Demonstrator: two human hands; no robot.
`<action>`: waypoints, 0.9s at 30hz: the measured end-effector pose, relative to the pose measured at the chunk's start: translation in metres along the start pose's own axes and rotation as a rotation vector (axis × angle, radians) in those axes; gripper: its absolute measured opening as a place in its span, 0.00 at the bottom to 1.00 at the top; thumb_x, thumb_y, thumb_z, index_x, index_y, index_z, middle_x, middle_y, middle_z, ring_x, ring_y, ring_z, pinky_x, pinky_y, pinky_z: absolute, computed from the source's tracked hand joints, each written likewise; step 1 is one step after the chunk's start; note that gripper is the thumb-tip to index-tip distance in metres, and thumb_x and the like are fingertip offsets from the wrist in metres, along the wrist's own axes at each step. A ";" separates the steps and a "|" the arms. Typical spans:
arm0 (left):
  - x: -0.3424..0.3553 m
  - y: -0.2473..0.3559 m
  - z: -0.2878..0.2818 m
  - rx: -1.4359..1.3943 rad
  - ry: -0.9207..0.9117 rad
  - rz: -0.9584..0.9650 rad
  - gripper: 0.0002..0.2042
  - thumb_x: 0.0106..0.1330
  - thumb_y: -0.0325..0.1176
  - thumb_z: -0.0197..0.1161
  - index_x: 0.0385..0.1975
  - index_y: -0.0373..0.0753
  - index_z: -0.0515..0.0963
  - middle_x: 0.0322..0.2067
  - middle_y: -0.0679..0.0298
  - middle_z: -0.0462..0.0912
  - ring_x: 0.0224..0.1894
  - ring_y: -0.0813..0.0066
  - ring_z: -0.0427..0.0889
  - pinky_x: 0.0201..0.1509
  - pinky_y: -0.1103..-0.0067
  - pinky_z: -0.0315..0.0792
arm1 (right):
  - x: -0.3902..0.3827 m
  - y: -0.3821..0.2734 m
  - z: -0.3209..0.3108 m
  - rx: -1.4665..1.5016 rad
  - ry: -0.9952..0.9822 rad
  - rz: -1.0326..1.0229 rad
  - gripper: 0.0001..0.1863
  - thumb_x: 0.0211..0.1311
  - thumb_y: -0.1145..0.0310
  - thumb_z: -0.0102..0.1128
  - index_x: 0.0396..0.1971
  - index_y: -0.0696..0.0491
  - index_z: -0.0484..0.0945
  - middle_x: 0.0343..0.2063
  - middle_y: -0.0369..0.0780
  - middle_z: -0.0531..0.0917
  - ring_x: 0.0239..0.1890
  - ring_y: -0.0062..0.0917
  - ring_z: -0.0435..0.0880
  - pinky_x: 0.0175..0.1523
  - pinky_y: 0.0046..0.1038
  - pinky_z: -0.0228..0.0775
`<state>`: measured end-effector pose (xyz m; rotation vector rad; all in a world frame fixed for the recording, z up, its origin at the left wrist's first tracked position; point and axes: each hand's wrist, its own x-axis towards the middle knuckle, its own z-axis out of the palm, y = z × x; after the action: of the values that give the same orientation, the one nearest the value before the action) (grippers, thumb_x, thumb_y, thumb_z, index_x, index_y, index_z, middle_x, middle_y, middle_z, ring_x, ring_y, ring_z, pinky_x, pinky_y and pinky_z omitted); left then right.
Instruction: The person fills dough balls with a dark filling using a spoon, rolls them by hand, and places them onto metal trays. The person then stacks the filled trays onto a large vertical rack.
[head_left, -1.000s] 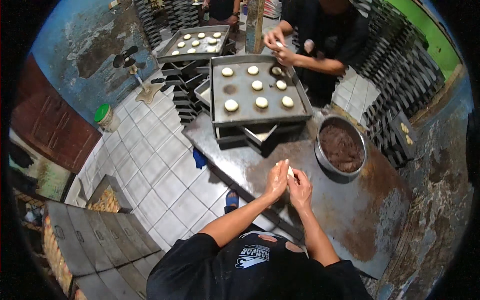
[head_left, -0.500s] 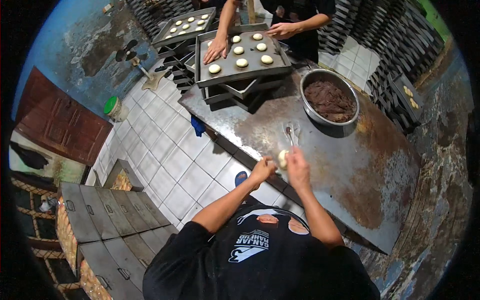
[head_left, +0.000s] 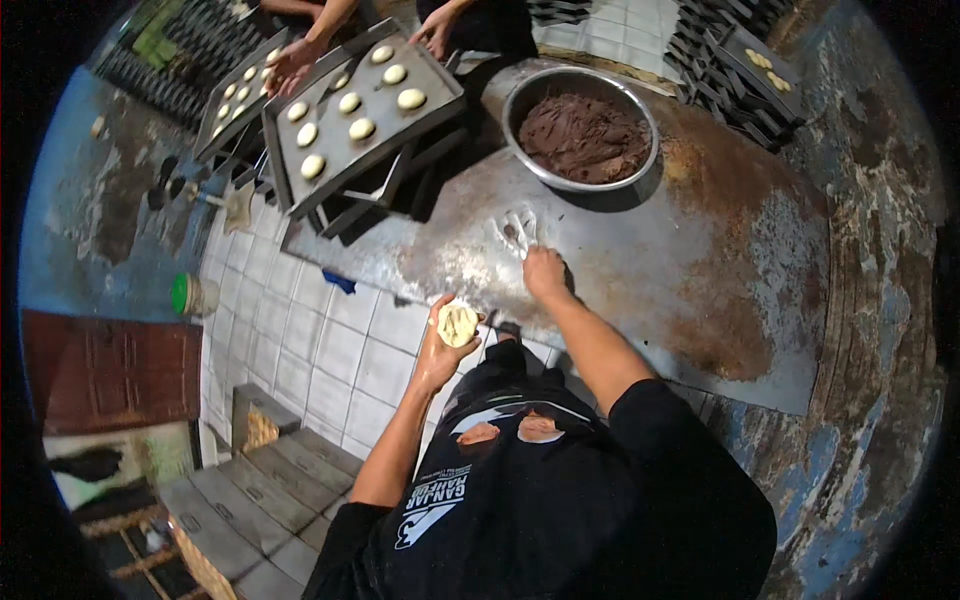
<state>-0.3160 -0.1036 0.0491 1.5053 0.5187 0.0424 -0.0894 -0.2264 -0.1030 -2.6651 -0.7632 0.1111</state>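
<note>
A flattened round of pale dough point(head_left: 459, 325) lies in my left hand point(head_left: 437, 356), whose fingers curl around its edge. My right hand point(head_left: 546, 274) is closed on the handle of a metal spoon point(head_left: 526, 243) over the table. The spoon's head is beside a whitish smear and is hard to make out. Beyond that hand stands a wide metal bowl point(head_left: 513, 160) with dark brown paste point(head_left: 582, 138) heaped in it.
The worn metal table point(head_left: 690, 265) runs off to the right. At far left, stacked baking trays point(head_left: 330, 170) carry several pale dough balls point(head_left: 362, 128), with a co-worker's hands point(head_left: 292, 64) at the edges. Metal boxes point(head_left: 225, 500) stand at lower left, and a lidded bucket point(head_left: 195, 295) on the tiled floor.
My left hand has drawn away from my right and now holds the dough flattened and face up. My right hand has gone to the spoon. The view has turned, and the co-worker's hands have shifted around the tray.
</note>
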 end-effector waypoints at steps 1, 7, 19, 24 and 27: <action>0.010 0.003 -0.004 -0.006 -0.002 0.023 0.38 0.59 0.15 0.69 0.68 0.39 0.55 0.51 0.58 0.83 0.53 0.72 0.81 0.58 0.76 0.76 | -0.003 -0.005 0.005 0.007 -0.046 -0.061 0.12 0.65 0.70 0.50 0.36 0.58 0.84 0.39 0.53 0.85 0.44 0.49 0.85 0.50 0.46 0.79; 0.096 0.008 -0.026 0.063 -0.061 0.064 0.22 0.62 0.23 0.71 0.56 0.37 0.73 0.46 0.65 0.84 0.49 0.79 0.81 0.56 0.79 0.75 | 0.007 -0.015 -0.090 0.384 -0.060 -0.005 0.12 0.66 0.71 0.50 0.38 0.63 0.78 0.34 0.57 0.82 0.41 0.53 0.84 0.46 0.50 0.76; 0.272 0.084 -0.003 0.017 -0.154 0.211 0.34 0.58 0.24 0.76 0.64 0.41 0.68 0.45 0.64 0.83 0.49 0.75 0.82 0.57 0.77 0.75 | 0.135 0.032 -0.144 -0.137 0.120 0.105 0.13 0.68 0.72 0.51 0.44 0.61 0.81 0.31 0.54 0.85 0.29 0.49 0.87 0.32 0.45 0.81; 0.300 0.080 -0.005 0.211 -0.108 0.256 0.21 0.60 0.26 0.73 0.53 0.38 0.76 0.42 0.62 0.86 0.46 0.76 0.84 0.54 0.77 0.76 | 0.141 0.061 -0.133 0.731 -0.060 0.340 0.16 0.68 0.67 0.55 0.50 0.60 0.80 0.24 0.45 0.83 0.21 0.35 0.83 0.25 0.35 0.74; 0.312 0.062 -0.002 0.191 -0.031 0.292 0.22 0.60 0.27 0.74 0.53 0.38 0.76 0.41 0.61 0.86 0.45 0.75 0.84 0.52 0.76 0.77 | 0.140 0.044 -0.176 1.264 -0.420 0.515 0.17 0.72 0.63 0.55 0.52 0.58 0.80 0.22 0.35 0.78 0.18 0.20 0.74 0.22 0.26 0.66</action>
<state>-0.0205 0.0106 0.0148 1.7575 0.2805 0.2018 0.0822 -0.2445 0.0484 -1.5246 0.0149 0.9445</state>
